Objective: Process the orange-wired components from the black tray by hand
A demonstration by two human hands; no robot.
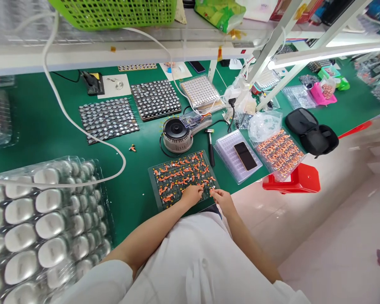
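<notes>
Right hand (224, 200) has a narrow grip on an orange part (212, 191); left hand (192, 195) hovers over the tray (154, 181), can't tell if it's holding anything. Tray's around 11 o'clock, looks mostly filled, no telling what's finished. Round machine (176, 136) at its 12.

green basket (117, 14) on the shelf (82, 59) — black case (313, 137) on the bench (133, 185), red stool (305, 177) below its edge
</notes>
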